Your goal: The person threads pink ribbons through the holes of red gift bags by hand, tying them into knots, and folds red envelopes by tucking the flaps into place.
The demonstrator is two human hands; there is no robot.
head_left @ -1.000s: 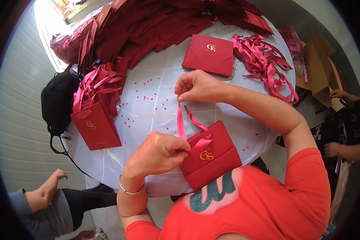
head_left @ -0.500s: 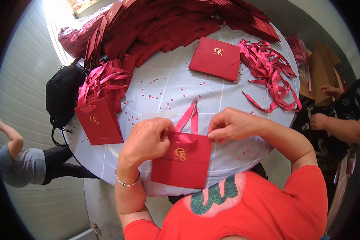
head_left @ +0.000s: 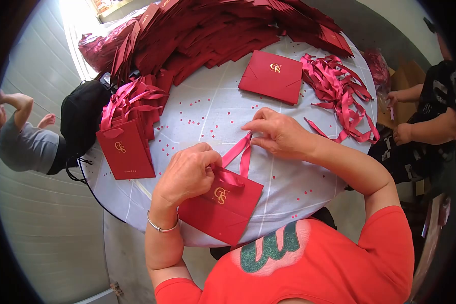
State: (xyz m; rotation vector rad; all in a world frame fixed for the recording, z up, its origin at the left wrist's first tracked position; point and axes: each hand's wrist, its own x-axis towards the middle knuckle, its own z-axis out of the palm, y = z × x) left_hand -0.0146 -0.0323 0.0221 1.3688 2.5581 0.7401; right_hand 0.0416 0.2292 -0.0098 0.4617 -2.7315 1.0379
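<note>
A small red paper bag [head_left: 215, 210] with a gold logo lies tilted at the table's near edge. My left hand [head_left: 187, 172] is closed on its upper left corner, by the handle. A pink ribbon [head_left: 244, 161] runs from the bag's top, its two lengths meeting at a pointed far end. At that end my right hand [head_left: 278, 134] has its thumb and fingers closed around the ribbon tip; the exact contact is partly hidden.
Finished-looking bags with ribbon handles [head_left: 126, 149] stand at left beside a black drawstring bag [head_left: 83, 114]. Flat red bags [head_left: 272, 78], loose ribbons [head_left: 339, 91] and a large pile of bags [head_left: 213, 35] lie beyond. Small red dots dot the cloth [head_left: 202, 101]. People are at both sides.
My right hand has left the bag's upper right corner and moved up to the ribbon's end. The bag has turned clockwise and shifted slightly left, still in my left hand.
</note>
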